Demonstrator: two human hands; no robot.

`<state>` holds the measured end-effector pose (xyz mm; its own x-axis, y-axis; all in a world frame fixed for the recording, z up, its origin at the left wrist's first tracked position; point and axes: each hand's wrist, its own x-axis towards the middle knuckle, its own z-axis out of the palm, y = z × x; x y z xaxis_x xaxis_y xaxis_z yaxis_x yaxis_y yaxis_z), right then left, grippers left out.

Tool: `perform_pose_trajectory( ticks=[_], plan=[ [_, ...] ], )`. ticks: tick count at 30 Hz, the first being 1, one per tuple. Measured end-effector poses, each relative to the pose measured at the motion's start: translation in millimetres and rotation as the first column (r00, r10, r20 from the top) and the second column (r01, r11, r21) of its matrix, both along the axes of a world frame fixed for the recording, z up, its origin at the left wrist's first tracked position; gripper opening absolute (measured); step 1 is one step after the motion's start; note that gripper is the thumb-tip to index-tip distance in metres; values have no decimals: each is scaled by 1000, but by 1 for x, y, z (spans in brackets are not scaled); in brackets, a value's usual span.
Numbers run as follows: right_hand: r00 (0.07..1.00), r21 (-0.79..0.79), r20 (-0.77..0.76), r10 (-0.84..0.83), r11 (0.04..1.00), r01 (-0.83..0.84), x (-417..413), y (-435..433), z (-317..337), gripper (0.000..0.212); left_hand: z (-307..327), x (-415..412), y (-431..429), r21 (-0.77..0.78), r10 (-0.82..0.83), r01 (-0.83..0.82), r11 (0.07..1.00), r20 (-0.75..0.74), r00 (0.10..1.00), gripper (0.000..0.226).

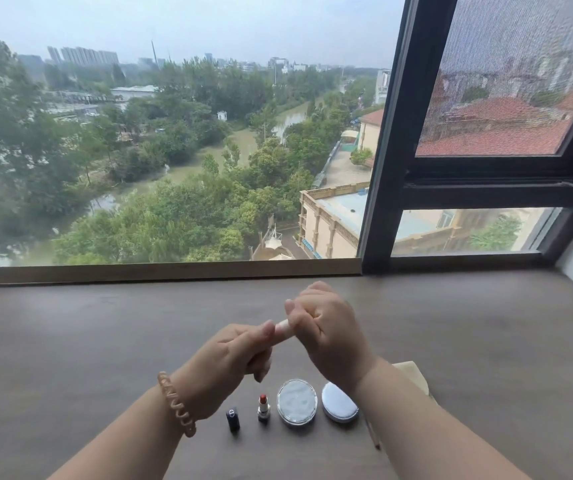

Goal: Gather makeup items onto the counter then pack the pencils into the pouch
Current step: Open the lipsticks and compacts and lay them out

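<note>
Both hands are raised above the dark surface [105, 341] by the window, closed on one pale stick [283, 330] — the left hand [233, 362] has its grip clamped on the lower end, the right hand [326, 334] on the upper. Below them lie a dark cap [233, 418], an open red lipstick [263, 407], a round compact [297, 401] and its puff [338, 402]. A beige pouch [413, 374] peeks out behind the right wrist — a thin pencil [372, 434] lies beside that forearm.
</note>
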<state>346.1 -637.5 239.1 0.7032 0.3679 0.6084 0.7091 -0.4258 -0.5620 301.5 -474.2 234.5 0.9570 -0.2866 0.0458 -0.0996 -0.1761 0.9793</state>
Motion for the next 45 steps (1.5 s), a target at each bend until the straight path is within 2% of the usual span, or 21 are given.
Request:
perform_pose_trajectory(
  ticks=[2,3,4,5,6,7,8,9,10,11,13,15,17,19,22,28,31,33,38,42,45],
  plan=[
    [981,-177,-181,-68,984,36,3,-3,3,54,6,2,4,283,55,-93,955,137,989,61],
    [927,-239,-352,-127,970,42,2,-3,6,63,9,3,9,508,15,-172,844,297,955,60],
    [825,-232,-539,-172,971,51,0,-1,7,70,11,5,13,675,-74,-314,667,480,874,62],
    [679,-174,-715,-165,983,56,-2,1,6,74,11,5,16,736,-175,-423,529,583,794,61],
    [536,-85,-838,-106,994,64,-4,3,5,74,12,4,17,745,-236,-484,459,628,742,59],
    [460,-1,-887,-39,997,81,-7,7,3,69,12,3,15,752,-263,-493,438,632,729,57],
    [457,61,-890,7,993,105,-8,11,0,62,13,3,12,750,-239,-489,445,626,742,58],
    [552,91,-834,7,988,124,-10,14,-4,57,15,3,9,738,-172,-436,515,587,791,63],
    [700,103,-713,-29,984,145,-11,15,-8,53,17,1,7,689,-62,-302,659,450,891,70],
    [840,107,-538,-70,983,150,-12,14,-10,50,20,-1,5,517,38,-171,839,258,966,68],
    [959,94,-272,-85,989,114,-12,10,-12,43,23,-4,4,218,97,-84,972,-50,994,42],
    [950,30,-303,-78,995,91,-11,8,-11,45,16,-3,8,185,122,-102,977,-97,988,51],
    [898,-58,-432,-82,996,63,-8,7,-11,53,9,-1,12,280,174,-151,948,-62,983,57],
    [841,-65,-539,-36,998,1,-6,7,-12,39,3,1,15,333,192,-166,928,-47,980,62],
    [766,112,-629,133,990,-80,-4,4,-17,9,-2,3,19,318,188,-160,935,-59,980,54],
    [692,126,-706,151,988,-87,-9,11,-15,35,0,7,24,344,216,-209,915,20,976,24],
    [636,182,-763,118,983,36,-8,19,-19,56,-2,10,28,457,179,-216,863,123,976,25],
    [605,214,-785,135,975,61,-8,22,-23,54,-2,10,29,465,169,-220,858,151,974,31],
    [674,121,-720,164,986,-111,-10,19,-13,25,-3,6,36,294,206,-183,938,-47,977,47],
    [614,97,-787,60,995,27,-5,30,-9,52,-8,8,33,363,168,-160,918,10,986,43],
    [758,8,-650,-59,996,84,-5,40,-19,49,-6,10,25,307,210,-191,932,-31,977,41]
  ],
)
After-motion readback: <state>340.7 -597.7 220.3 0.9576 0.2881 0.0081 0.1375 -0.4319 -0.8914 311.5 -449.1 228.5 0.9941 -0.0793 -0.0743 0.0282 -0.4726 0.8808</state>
